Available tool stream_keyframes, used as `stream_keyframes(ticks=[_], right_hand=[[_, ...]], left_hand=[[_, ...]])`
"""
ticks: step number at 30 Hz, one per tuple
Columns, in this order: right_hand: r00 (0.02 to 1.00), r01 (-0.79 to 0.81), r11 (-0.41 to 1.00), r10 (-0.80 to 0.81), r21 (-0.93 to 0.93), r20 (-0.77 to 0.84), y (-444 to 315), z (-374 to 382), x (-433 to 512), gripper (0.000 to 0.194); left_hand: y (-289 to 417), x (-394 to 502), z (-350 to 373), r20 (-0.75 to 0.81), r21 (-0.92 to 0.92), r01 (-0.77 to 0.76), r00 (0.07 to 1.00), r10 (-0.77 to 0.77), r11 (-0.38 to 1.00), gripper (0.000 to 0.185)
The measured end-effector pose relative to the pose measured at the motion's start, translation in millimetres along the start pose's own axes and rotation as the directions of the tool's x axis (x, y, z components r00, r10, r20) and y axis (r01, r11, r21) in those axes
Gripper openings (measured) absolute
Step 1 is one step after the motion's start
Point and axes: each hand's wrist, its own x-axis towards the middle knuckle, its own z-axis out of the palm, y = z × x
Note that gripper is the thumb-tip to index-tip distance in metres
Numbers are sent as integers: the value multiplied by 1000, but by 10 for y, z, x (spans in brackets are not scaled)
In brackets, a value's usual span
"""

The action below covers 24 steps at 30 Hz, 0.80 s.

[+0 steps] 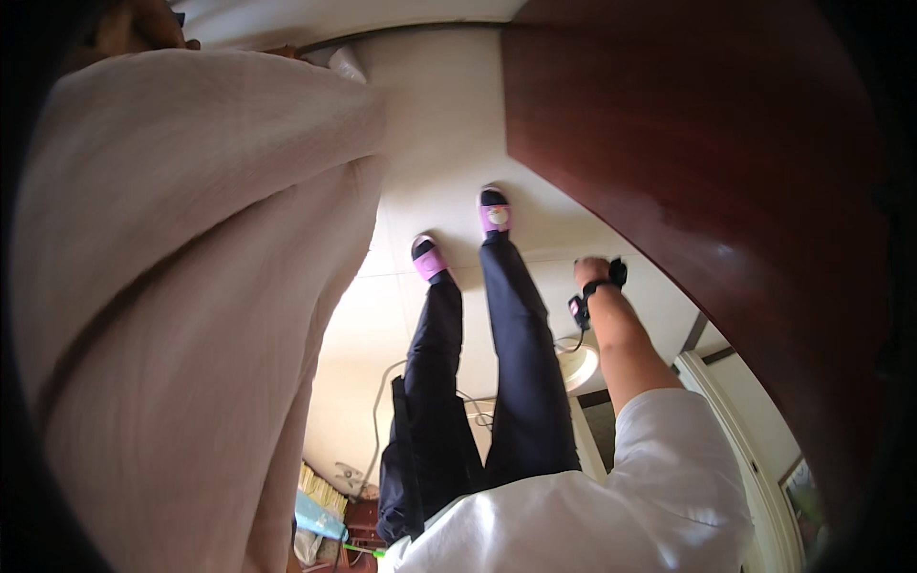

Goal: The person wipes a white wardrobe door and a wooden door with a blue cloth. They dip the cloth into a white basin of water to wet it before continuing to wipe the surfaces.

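My right hand point(591, 271) hangs beside my right leg, over the pale floor point(437, 136). Its fingers look curled, and the palm side is hidden, so I cannot see whether anything is in it. Around that wrist is a black strap with a small device point(579, 309) and a cable. A red-brown glossy wooden panel point(688, 165) is nearest to this hand, to its right. My left hand is out of view. On the left a large pinkish-beige cloth point(208, 286) hangs in broad folds, covering much of the view.
My feet, in pink slippers point(494, 215), stand apart on the floor. Behind my legs are a grey cable point(375, 415) and a round, pale object point(579, 365). A broom-like bundle of bristles point(322, 490) and a light-blue item point(319, 516) lie low left. A white door frame point(745, 451) rises right.
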Motion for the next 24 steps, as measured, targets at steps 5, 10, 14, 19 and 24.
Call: stream_keyframes(ticks=[5,10,14,19,24], right_hand=[[996,-69,908,41,414,78,552,606,-1952,26],[999,-20,559,-14,829,34,897,988,-3419,37],[990,-33,326,137,945,-13,991,1034,-4217,41],[875,308,283,289,908,-387,708,674,-4700,37],[785,503,131,345,854,-515,598,95,-5194,31]], left_hand=[[318,-217,-808,-199,-26,-183,964,174,983,18],[1018,-88,-635,-169,-216,-241,964,207,946,15],[1334,42,-224,-322,-305,-258,934,156,917,20],[1548,83,-77,-339,-261,-267,925,171,928,18],[1590,37,48,-210,-180,-224,960,185,958,24]])
